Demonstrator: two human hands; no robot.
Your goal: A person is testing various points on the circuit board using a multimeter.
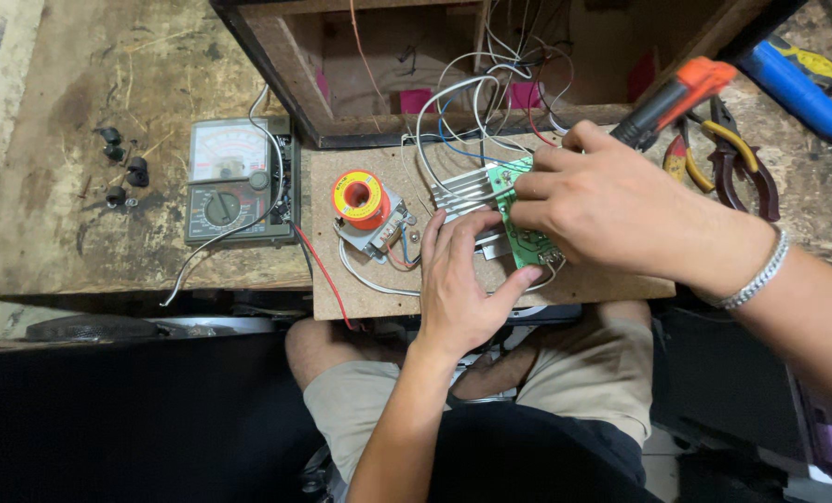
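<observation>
- Head view: hardboard panel [360,289] lies across the lap, its far edge against an open wooden cabinet [276,65].
- Analog multimeter [239,182] rests well left of the work; solder spool [360,198] sits just left of the hands.
- Green circuit board [518,237] on a finned heatsink [462,191] lies mid-panel, long axis running near to far, between both hands.
- Left hand [458,284], fingers spread, presses the heatsink from the near side.
- Right hand [602,210], closed around an orange-handled soldering iron [676,98], covers the board's right edge; the tip is hidden.

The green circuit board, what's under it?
Under the green circuit board sits a ribbed metal heatsink on a brown board. Both hands cover the rest.
</observation>
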